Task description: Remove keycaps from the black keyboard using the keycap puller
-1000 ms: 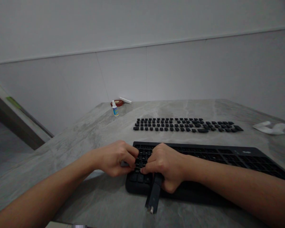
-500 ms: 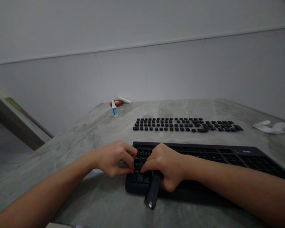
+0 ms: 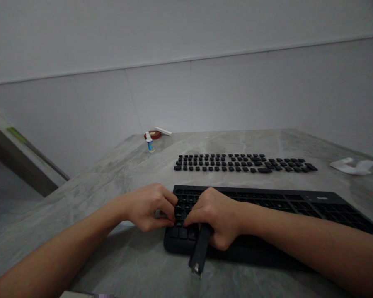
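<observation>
A black keyboard (image 3: 180,246) lies on the grey marbled table, with many of its key positions bare and some keys in place in its near-left row. At its left edge is my left hand (image 3: 153,209), thumb and fingers pinched together; whatever lies between the fingertips is hidden. My right hand (image 3: 213,217) rests over the keyboard's left part, wrapped around a black keycap puller (image 3: 199,252) whose metal-tipped end points down toward me. The right thumb and forefinger reach to the keys just beside the left fingertips.
Behind the keyboard, loose black keycaps (image 3: 217,163) lie in rows on the table (image 3: 127,256). A small white-capped bottle (image 3: 150,142) stands at the back left, near a reddish-brown object (image 3: 152,135) and a white strip (image 3: 163,131). Crumpled white tissue (image 3: 352,166) lies at right.
Both hands stay almost in place; the left fingers have shifted very slightly to the left. The keycap puller stays in the right hand.
</observation>
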Demonstrator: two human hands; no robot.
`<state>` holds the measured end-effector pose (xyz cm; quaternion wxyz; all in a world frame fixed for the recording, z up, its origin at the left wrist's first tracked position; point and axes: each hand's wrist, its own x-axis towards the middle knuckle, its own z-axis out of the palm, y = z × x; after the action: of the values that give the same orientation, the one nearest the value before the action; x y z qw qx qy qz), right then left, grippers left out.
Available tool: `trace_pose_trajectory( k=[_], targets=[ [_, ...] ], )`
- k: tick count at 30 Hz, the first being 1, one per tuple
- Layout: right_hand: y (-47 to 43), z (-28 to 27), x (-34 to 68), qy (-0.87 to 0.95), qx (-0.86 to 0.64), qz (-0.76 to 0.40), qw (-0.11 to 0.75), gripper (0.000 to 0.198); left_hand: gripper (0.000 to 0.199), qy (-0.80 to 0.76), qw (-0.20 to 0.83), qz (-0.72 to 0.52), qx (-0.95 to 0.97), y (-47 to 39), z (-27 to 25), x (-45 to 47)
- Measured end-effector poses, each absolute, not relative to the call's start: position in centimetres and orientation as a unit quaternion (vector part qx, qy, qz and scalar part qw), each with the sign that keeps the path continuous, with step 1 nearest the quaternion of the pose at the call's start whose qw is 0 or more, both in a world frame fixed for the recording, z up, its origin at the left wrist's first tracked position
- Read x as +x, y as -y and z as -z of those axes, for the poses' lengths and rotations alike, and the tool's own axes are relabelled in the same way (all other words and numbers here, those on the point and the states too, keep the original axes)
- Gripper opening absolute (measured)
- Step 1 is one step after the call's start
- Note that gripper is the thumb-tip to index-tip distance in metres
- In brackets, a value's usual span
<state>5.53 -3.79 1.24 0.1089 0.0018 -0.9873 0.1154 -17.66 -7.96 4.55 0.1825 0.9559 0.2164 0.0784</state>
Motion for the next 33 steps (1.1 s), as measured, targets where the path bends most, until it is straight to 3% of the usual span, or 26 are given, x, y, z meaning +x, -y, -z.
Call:
trace_pose_trajectory(
  k=[8, 12, 15, 19, 25, 33],
  targets=[
    [3.7, -1.2, 5.5, 0.987, 0.001, -0.118, 0.111, 0.042, 0.014, -0.217, 0.200, -0.080, 0.952, 8.0, -4.6, -17.6],
    [3.6, -0.6, 5.5, 0.979, 0.014, -0.134, 0.151, 0.041, 0.018, -0.248, 0.218, -0.114, 0.937, 7.6, -5.5, -18.5],
    [3.5, -0.1, 5.6, 0.962, 0.002, -0.154, 0.223, 0.032, 0.020, -0.313, 0.152, -0.135, 0.928, 6.8, -6.4, -20.1],
    [3.4, 0.0, 5.6, 0.949, -0.017, -0.159, 0.272, 0.027, 0.017, -0.404, 0.091, -0.028, 0.910, 5.8, -6.8, -22.1],
    [3.4, -0.2, 5.7, 0.951, -0.011, -0.151, 0.268, 0.028, 0.028, -0.371, 0.184, 0.002, 0.910, 5.2, -5.5, -22.1],
    [3.7, -0.6, 5.6, 0.957, -0.004, -0.125, 0.261, 0.024, 0.013, -0.353, 0.233, -0.011, 0.906, 4.9, -4.6, -21.4]
  ],
)
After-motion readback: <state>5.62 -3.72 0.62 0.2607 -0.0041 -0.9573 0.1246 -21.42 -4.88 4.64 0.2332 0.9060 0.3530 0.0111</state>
